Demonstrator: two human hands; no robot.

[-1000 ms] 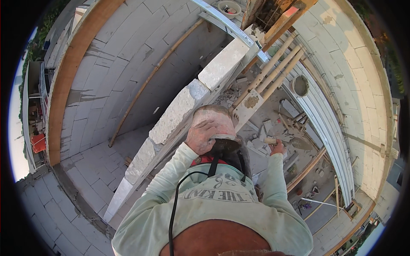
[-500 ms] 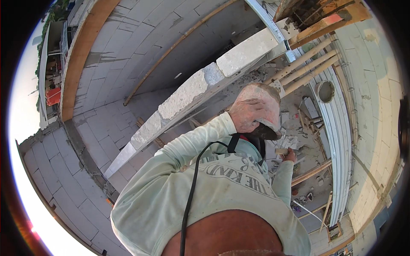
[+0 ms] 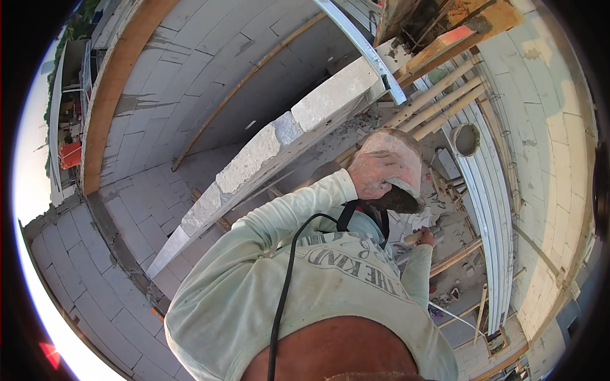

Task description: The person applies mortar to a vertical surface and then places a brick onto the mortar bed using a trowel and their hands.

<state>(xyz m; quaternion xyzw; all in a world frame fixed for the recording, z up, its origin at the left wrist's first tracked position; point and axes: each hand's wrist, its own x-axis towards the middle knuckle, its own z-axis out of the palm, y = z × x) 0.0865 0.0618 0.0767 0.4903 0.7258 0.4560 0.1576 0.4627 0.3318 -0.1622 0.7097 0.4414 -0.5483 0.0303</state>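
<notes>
My left hand (image 3: 373, 175) is spread over a pinkish, mortar-smeared container (image 3: 408, 160) shaped like a bucket, its fingers bent against the outer side. The container is tilted, with a dark edge toward my chest; its inside is hidden. Lower and to the right, my right hand (image 3: 427, 237) is closed round a short wooden piece (image 3: 413, 238) that looks like a tool handle. Whatever the handle leads to is hidden. Beyond the container runs the top of a pale block wall (image 3: 254, 155), apart from both hands.
A metal channel (image 3: 362, 44) lies across the wall's far end, near rough timber formwork (image 3: 438, 54). Wooden poles (image 3: 438, 105) and long metal sheets (image 3: 486, 209) stretch along the right, with a round bucket (image 3: 464, 140) on the sheets. Rubble (image 3: 457, 254) covers the floor below. A black cable (image 3: 283, 298) hangs down my front.
The view has shifted, so the wall and metal channel appear farther left. The container sits slightly lower and to the right, still under my left hand. The wooden piece in my right hand has tilted.
</notes>
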